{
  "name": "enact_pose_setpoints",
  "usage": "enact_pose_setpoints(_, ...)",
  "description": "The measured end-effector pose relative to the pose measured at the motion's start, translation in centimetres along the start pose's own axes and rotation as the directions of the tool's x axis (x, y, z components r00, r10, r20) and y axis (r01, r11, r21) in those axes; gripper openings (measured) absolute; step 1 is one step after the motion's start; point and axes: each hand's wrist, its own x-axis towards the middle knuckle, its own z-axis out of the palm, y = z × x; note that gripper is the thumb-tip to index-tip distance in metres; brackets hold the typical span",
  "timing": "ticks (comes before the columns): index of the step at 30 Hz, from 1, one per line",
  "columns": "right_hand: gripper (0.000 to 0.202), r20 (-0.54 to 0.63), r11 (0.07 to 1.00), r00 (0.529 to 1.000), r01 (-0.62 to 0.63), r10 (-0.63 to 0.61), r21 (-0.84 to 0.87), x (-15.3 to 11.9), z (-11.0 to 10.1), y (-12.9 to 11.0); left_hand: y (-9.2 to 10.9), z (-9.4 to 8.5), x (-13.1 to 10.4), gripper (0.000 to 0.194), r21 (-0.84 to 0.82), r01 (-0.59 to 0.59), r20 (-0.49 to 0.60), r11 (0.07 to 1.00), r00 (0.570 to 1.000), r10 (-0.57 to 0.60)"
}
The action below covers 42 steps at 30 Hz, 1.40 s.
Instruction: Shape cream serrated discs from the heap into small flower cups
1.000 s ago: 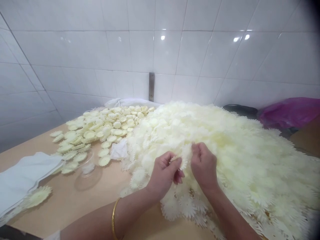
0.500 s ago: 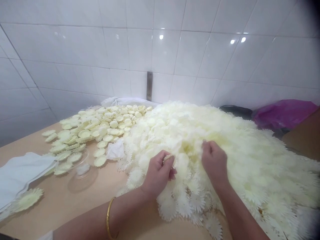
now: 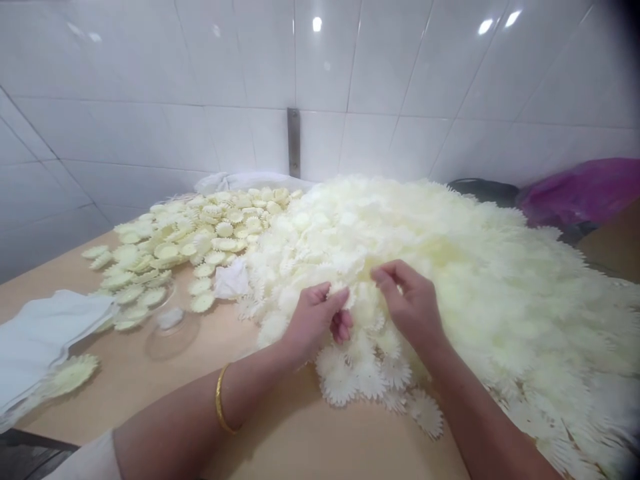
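A large heap of thin, pale cream flower-shaped pieces with toothed edges (image 3: 320,247) lies on the table. My left hand (image 3: 317,317) is at its near side, thumb and fingers pinched on a pale toothed-edge piece, mostly hidden by the fingers. Just right of it, my right hand (image 3: 413,297) is closed in a pinch over the heap. Whatever lies between its fingertips blends into the pale background. On the left are thicker, yellowish cupped pieces with toothed rims (image 3: 165,250), piled and partly stacked.
A clear round dish with a white lump (image 3: 170,319) stands on the brown table (image 3: 235,427). Near it are a crumpled white tissue (image 3: 231,280) and a white cloth (image 3: 47,340) at the left edge. A purple bag (image 3: 585,190) sits far right, before the tiled wall (image 3: 320,80).
My right hand has moved left, closer to my left hand, fingers now pinched forward. My left hand stays near the same spot. The view has tilted slightly down.
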Motion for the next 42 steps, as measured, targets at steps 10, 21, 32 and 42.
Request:
enact_pose_setpoints(10,0.021,0.530,0.855,0.848,-0.292,0.025,0.428,-0.9,1.1,-0.4,0.2,0.2,-0.3,0.043,0.045,-0.011,-0.021,0.999,1.000,0.012)
enact_pose_setpoints(21,0.026,0.325,0.937,0.935,-0.230,0.139,0.264,-0.6,1.0,-0.3,0.0,0.0,-0.2,0.038,0.083,-0.012,0.102,0.996,0.995,0.003)
enact_pose_setpoints(32,0.030,-0.214,0.942,0.976,-0.025,-0.051,-0.336,-0.7,1.9,-0.2,0.3,0.9,-0.1,0.030,0.015,-0.079,0.095,0.997,0.992,0.078)
enact_pose_setpoints(42,0.029,-0.387,0.898,0.919,-0.234,0.079,-0.372,0.7,-0.3,1.1,1.1,0.0,-1.2,0.033,0.085,-0.075,0.129,0.994,0.990,0.063)
